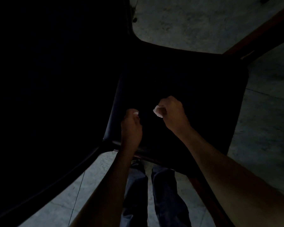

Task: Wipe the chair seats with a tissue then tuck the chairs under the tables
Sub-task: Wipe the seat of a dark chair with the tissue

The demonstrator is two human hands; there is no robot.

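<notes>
The scene is very dim. A dark padded chair seat [187,76] with a reddish wooden frame fills the middle of the head view. Both my hands hover over its near half. My right hand [172,113] is closed around a crumpled white tissue [157,111] that sticks out at its left side. My left hand [131,128] is also closed, with a small white scrap of tissue [135,113] showing at its fingertips. The two hands are a short gap apart.
A large black table top [56,79] covers the left half of the view, its rounded edge running beside the chair. Grey concrete floor [195,18] shows beyond and to the right. My legs in dark trousers [154,194] stand at the seat's near edge.
</notes>
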